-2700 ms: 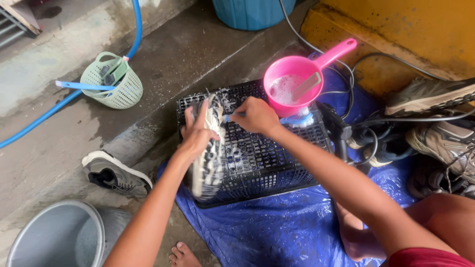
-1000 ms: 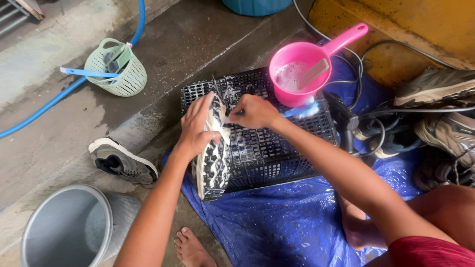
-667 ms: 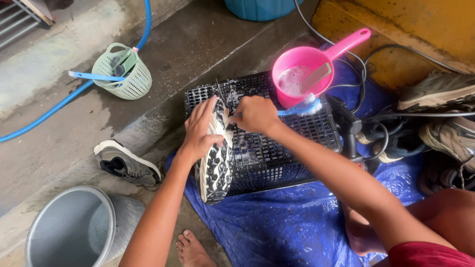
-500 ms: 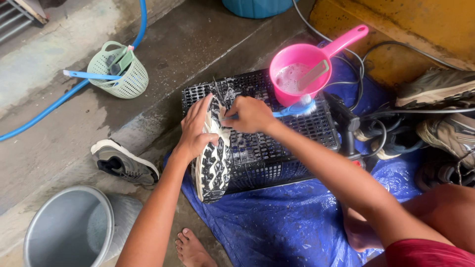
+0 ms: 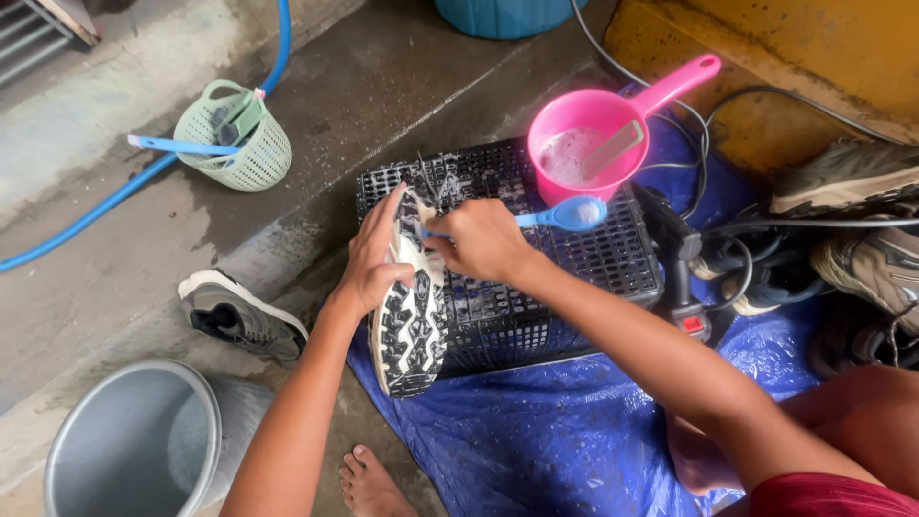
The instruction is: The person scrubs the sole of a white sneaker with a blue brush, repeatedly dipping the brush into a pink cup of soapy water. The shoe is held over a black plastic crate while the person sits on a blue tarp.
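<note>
Both our hands are busy on one shoe: our left hand (image 5: 369, 273) is wrapped around the sneaker (image 5: 410, 321), holding it on edge with its black-and-white sole turned up, and our right hand (image 5: 479, 239) is closed on the blue brush (image 5: 565, 214), whose head we cannot see where it meets the shoe's toe end. The sneaker leans on the near left corner of the black crate (image 5: 546, 273), directly beneath both hands.

We judge the suds are the hazard: a wet sole could slide out of the left grip and drop off the crate onto the blue tarp (image 5: 536, 440). Just beyond the right hand stands the pink dipper (image 5: 584, 153) of soapy water, close enough for the brush handle to tip it. Left of the left hand, a second sneaker (image 5: 239, 314) lies on the concrete.
</note>
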